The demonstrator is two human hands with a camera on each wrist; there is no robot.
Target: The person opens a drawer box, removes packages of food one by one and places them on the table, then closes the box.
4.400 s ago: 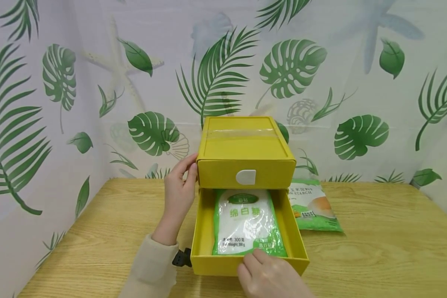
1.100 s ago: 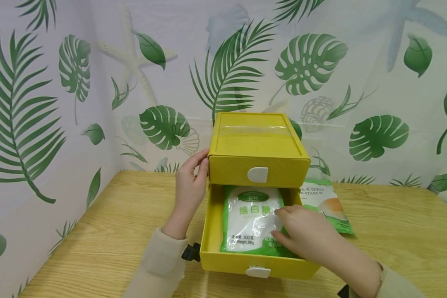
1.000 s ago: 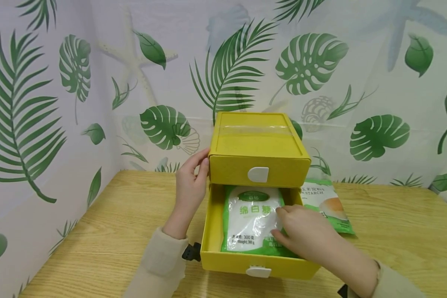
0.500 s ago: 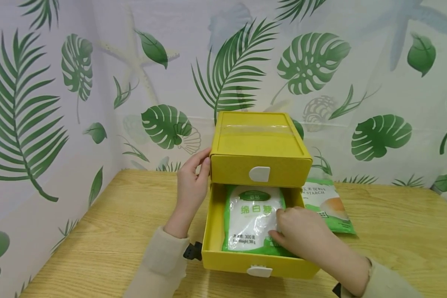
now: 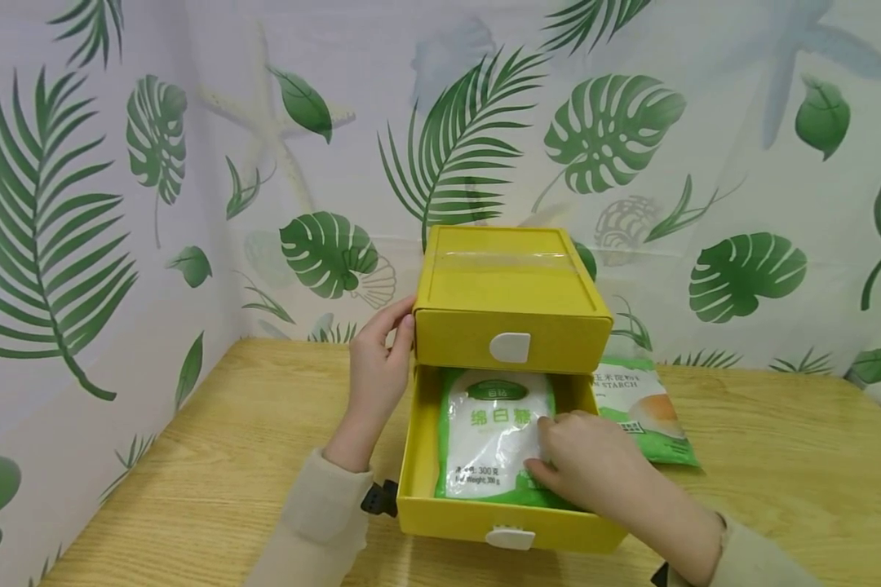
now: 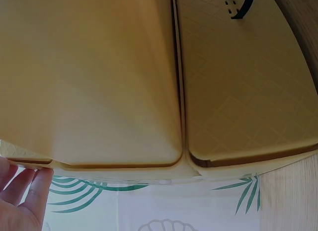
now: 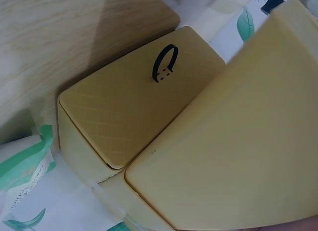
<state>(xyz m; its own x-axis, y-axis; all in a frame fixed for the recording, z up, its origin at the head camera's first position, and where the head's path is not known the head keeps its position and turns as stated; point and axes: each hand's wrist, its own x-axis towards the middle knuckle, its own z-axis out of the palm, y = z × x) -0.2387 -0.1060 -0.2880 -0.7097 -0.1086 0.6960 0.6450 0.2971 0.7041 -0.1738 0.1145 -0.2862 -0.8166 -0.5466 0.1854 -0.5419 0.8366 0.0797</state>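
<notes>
A bag of white sugar (image 5: 492, 444) lies in the pulled-out lower drawer (image 5: 455, 516) of a yellow two-drawer box (image 5: 510, 281). My right hand (image 5: 595, 461) reaches over the drawer's right wall and grips the bag's right edge, thumb toward the front; the other fingertips are partly hidden. On the left, my left hand (image 5: 378, 359) rests its fingers against the side of the upper part. The left wrist view shows fingers (image 6: 37, 191) at the box's edge. The upper drawer (image 5: 455, 338) is closed, with a white handle (image 5: 510, 347).
A corn starch bag (image 5: 649, 408) lies on the wooden table (image 5: 771, 489), right of the box and partly behind it. A leaf-patterned cloth (image 5: 484, 106) hangs behind the table. A white handle (image 5: 510, 538) marks the lower drawer's front.
My right hand has gone from the lower drawer's front to the sugar bag's right edge inside, its fingers curling in further lately. My left hand keeps its place on the box.
</notes>
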